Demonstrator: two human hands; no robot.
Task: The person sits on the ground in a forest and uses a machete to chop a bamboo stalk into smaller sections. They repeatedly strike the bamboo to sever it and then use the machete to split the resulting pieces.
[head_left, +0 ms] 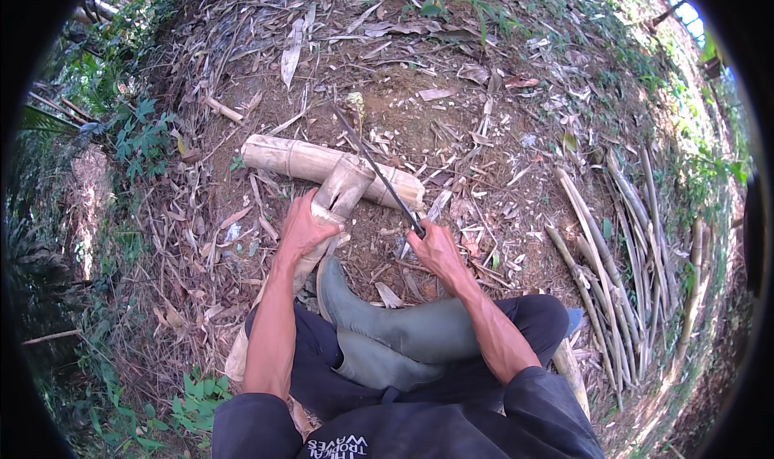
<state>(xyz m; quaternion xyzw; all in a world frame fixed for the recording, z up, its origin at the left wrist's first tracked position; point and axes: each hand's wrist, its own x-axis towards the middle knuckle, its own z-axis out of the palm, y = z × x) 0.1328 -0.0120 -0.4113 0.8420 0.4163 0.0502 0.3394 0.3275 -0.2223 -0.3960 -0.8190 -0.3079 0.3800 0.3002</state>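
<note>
The bamboo piece [339,193] under the left fingers is pale tan. The knife blade [375,169] above the right fingers is dark grey. The rubber boot [387,330] below them is dull green.

A bamboo log [322,163] is lying crosswise on the ground [451,96], and a bamboo pole [332,205] is leaning on its near side, running back along the person's left leg. The left hand [305,232] is gripping that pole just before the log. To its right, the right hand [435,248] is holding a machete [377,173], its blade slanting over both. A rubber boot [387,322] is sitting between the forearms. Split bamboo strips [621,249] are lying well to the right.
</note>
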